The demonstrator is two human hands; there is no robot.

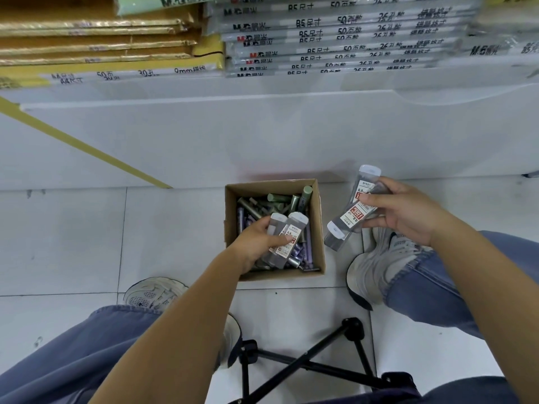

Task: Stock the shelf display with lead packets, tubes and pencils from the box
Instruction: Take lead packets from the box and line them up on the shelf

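Tiled floor; "M&G" lead packets, box.

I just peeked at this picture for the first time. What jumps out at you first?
Two hands holding clear lead packets with red and white labels: the left hand grips packets over the box, the right hand holds more packets to the box's right. Between them, the open cardboard box sits on the white floor, full of green and purple tubes. Up top, stacked notebooks fill the shelf.
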